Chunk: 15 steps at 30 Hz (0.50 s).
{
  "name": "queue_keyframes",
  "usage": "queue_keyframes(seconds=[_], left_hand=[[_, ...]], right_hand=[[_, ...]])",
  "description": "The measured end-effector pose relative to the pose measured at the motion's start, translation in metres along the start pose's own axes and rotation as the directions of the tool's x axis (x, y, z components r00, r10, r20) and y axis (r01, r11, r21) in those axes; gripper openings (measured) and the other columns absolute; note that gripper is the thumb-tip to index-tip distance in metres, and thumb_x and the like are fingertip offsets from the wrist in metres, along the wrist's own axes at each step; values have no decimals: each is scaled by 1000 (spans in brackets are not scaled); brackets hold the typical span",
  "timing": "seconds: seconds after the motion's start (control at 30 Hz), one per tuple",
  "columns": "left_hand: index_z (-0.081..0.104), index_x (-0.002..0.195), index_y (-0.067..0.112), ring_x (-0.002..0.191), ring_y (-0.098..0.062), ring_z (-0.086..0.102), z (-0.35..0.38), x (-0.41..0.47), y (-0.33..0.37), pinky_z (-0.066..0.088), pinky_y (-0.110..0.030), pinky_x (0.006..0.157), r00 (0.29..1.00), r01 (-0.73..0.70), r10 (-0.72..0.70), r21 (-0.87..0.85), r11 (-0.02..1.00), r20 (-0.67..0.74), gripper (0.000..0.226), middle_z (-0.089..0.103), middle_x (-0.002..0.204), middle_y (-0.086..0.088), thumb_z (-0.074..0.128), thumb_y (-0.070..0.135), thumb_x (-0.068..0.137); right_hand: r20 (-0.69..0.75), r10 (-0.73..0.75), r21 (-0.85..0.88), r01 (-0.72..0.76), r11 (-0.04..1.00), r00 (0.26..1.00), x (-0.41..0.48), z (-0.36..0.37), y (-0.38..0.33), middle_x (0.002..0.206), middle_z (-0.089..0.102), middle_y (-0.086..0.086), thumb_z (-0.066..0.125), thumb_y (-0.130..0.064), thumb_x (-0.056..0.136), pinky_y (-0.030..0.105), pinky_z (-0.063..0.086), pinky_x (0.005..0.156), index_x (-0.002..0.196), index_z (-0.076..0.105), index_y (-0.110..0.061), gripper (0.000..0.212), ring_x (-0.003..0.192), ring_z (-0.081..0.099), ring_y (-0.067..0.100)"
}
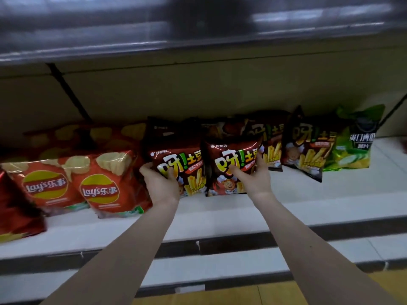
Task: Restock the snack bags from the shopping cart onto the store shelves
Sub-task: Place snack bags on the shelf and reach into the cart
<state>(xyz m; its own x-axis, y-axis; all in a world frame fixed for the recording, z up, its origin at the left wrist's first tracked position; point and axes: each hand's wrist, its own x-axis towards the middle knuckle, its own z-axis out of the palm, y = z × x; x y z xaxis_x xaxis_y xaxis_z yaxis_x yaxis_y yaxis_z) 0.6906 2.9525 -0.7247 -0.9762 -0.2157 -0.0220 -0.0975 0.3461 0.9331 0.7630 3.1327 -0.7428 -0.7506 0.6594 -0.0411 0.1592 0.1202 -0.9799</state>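
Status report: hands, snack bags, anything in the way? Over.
Left hand grips one dark fries bag. Right hand grips the neighbouring fries bag. Both stand on shelf; red Lay's bags crowd left.

One wide-angle view from the person's head, looked forward and down, faced the white store shelf [220, 212] head-on and from close, the shelf above [198, 40] blurred across the top edge, wooden floor [242, 293] along the bottom edge.

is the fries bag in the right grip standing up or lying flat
Standing up: the fries bag has its bottom edge on the shelf, front facing out, right grip holding it.
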Motion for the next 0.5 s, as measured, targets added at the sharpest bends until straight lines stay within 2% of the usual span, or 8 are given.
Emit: queue_keyframes(seconds=[0.1,0.2,0.27,0.37,0.4,0.43,0.47,0.5], left_hand=[[34,127,-3,123,-39,39,2,-6,9,32,-32,97,999,33,-30,81,996,-44,51,35,136,-26,65,2,87],[37,123,-1,122,-42,37,-1,-14,16,32,-41,98,989,111,-97,123,986,-113,55,32,135,-27,71,4,81],[36,112,2,118,-39,40,-4,-18,18,34,-37,94,991,102,-93,90,991,-95,46,34,131,-27,70,1,80],[31,98,10,101,-33,47,-9,-26,20,40,-35,86,998,54,-54,12,998,-17,43,43,121,-24,70,2,82],[33,96,13,96,-33,49,-12,-31,23,43,-41,86,999,35,-35,-21,999,11,41,45,116,-23,70,4,82],[35,93,19,94,-32,50,-14,-37,26,45,-47,88,999,23,-20,-58,998,44,39,46,113,-21,71,6,82],[37,91,26,94,-31,52,-18,-44,32,46,-52,89,997,15,-8,-91,996,75,39,47,113,-21,71,9,82],[38,90,33,97,-31,53,-23,-53,39,46,-54,90,994,8,4,-115,993,105,40,48,114,-20,71,11,83]], right_hand=[[-14,9,-4,-9,1000,1000,-5,5,-6,112,63,-4,80,-23,68,36,48,95,126,49,-18,65,105,60,14],[-1,12,19,-12,1000,1000,-8,5,-10,117,60,-2,77,-11,74,37,44,99,134,41,-19,71,109,55,15],[27,24,40,-25,999,999,-14,2,-16,120,57,-2,81,-12,70,39,43,103,130,37,-26,75,111,54,14],[52,54,62,-57,996,997,-28,-5,-27,133,49,-3,87,-34,55,39,42,106,131,25,-39,98,123,50,14],[62,75,89,-80,993,995,-34,-8,-32,136,45,-6,87,-36,56,33,44,105,136,22,-38,104,126,47,12],[74,94,122,-102,987,993,-41,-11,-37,136,42,-10,87,-30,62,19,45,100,143,18,-33,106,126,43,8],[85,105,145,-117,982,991,-46,-15,-44,132,37,-14,83,-21,71,4,42,89,148,15,-27,104,123,39,3],[97,114,170,-129,977,989,-53,-20,-54,130,34,-14,78,-16,78,-4,37,80,150,13,-23,97,120,34,0]])
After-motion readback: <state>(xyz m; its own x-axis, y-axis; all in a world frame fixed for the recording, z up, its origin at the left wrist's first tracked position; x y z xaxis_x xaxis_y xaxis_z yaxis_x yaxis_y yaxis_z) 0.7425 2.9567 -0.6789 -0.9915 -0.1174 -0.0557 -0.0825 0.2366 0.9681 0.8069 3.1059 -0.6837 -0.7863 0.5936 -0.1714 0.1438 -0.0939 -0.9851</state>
